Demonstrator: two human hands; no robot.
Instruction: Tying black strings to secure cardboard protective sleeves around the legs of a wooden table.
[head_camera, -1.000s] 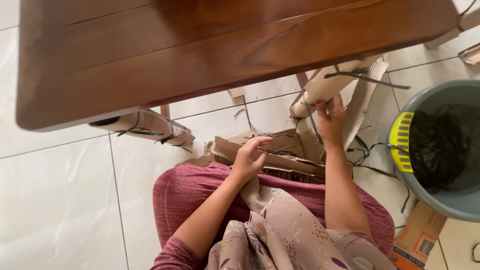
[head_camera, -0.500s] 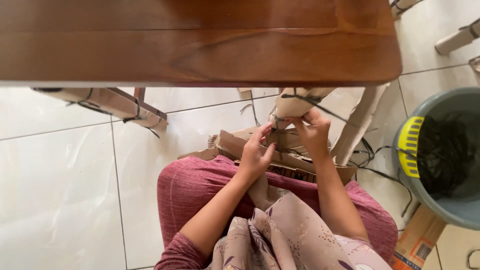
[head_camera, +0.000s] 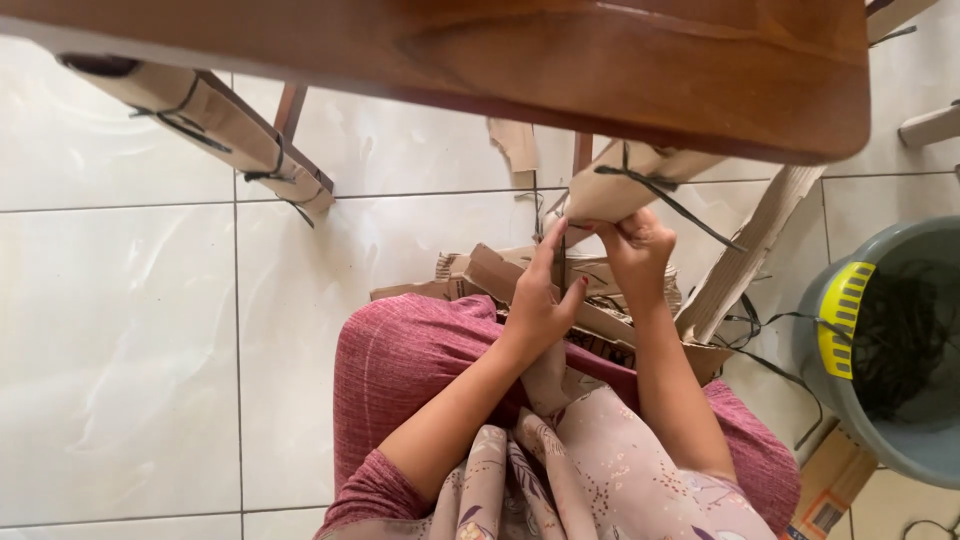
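Both hands are seen at the frame's centre: the right hand (head_camera: 636, 248) is closed around the lower end of a cardboard-wrapped table leg (head_camera: 640, 187), while the left hand (head_camera: 541, 300) is held just beside it, fingers extended and part open, pinching a thin black strap (head_camera: 562, 262). A wooden table (head_camera: 600, 70) is spread across the top, and a grey bucket (head_camera: 925, 440) is placed at the right edge.

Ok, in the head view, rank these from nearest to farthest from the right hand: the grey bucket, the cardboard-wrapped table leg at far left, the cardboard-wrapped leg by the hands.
1. Cardboard-wrapped table leg by the hands: just above the right hand, touching its grip.
2. Grey plastic bucket: far right, on the floor.
3. Cardboard-wrapped table leg at far left: upper left, farthest.
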